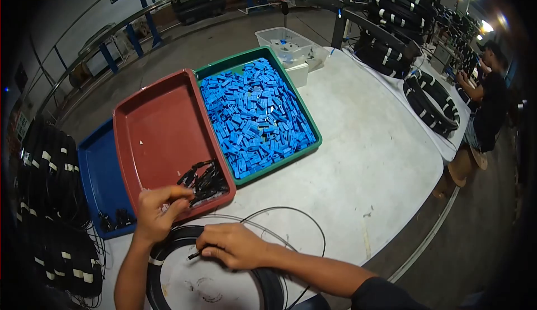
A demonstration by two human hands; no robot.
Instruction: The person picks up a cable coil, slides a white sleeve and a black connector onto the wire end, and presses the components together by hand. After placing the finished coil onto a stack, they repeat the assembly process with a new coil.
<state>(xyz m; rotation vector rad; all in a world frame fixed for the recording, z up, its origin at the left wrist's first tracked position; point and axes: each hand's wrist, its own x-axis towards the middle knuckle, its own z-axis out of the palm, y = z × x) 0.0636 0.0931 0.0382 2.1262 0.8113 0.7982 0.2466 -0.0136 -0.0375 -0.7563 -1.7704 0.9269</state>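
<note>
My left hand (162, 212) is over the front edge of the red tray (156, 120), thumb and fingers pinched close to a pile of black connectors (210, 182); whatever is between the fingertips is too small to make out. Below the trays, my right hand (232, 245) is closed on a thin black cable end (194, 256), whose tip pokes out to the left of the fingers. Under both hands lies a coil of black cable (271, 287) with white tape. A loose loop of cable (321, 231) curves over the white table to the right.
A green tray (319, 142) of blue clips adjoins the red one; a blue tray (95, 170) sits left. A clear bin (313, 58) stands behind. Taped coils (430, 103) lie on the right, more coils (56, 198) at far left. Another person (492, 97) works at far right.
</note>
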